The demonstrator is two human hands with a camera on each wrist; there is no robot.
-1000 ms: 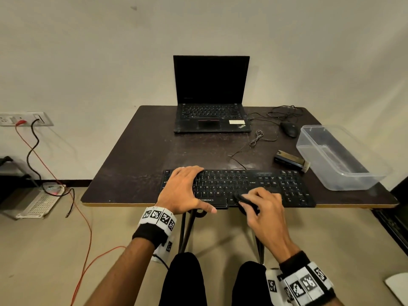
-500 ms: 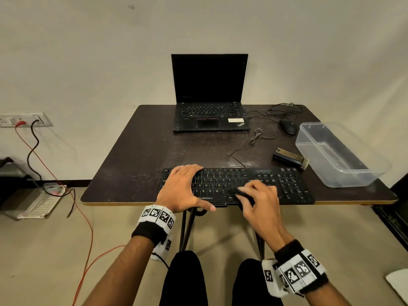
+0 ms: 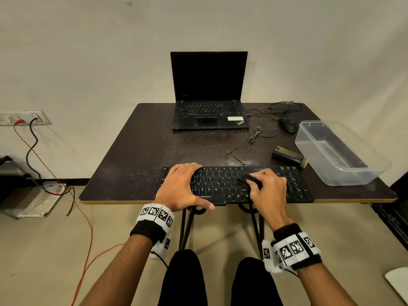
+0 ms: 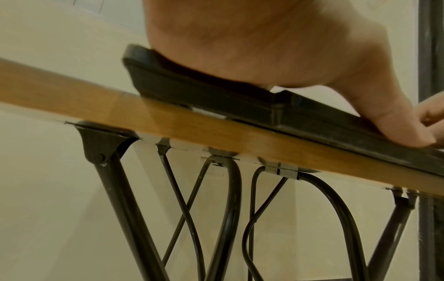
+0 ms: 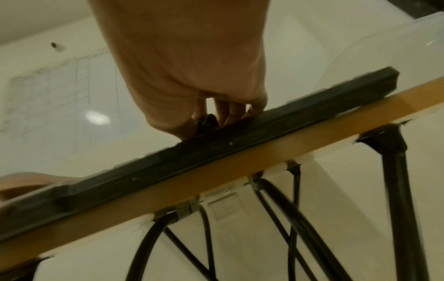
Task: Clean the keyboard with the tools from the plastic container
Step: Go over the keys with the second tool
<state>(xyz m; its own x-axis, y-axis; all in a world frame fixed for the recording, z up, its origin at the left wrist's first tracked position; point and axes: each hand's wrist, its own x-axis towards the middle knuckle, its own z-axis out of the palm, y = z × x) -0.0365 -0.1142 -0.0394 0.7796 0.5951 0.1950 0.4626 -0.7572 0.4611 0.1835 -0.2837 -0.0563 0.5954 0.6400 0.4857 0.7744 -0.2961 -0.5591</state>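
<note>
The left hand (image 3: 180, 186) is lying flat with relaxed fingers on the left end of the flat black keyboard (image 3: 220, 184) at the dark table's (image 3: 136, 155) near edge. The right hand (image 3: 268, 191) is pinching a slim black tool (image 3: 254, 181) against the keys, with a clear plastic container (image 3: 340, 151) sitting farther right.

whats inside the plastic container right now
The plastic container looks empty through its clear walls, apart from faint marks on its floor. No tool lies in it. A brush lies outside, just left of it. Nothing covers the container.
</note>
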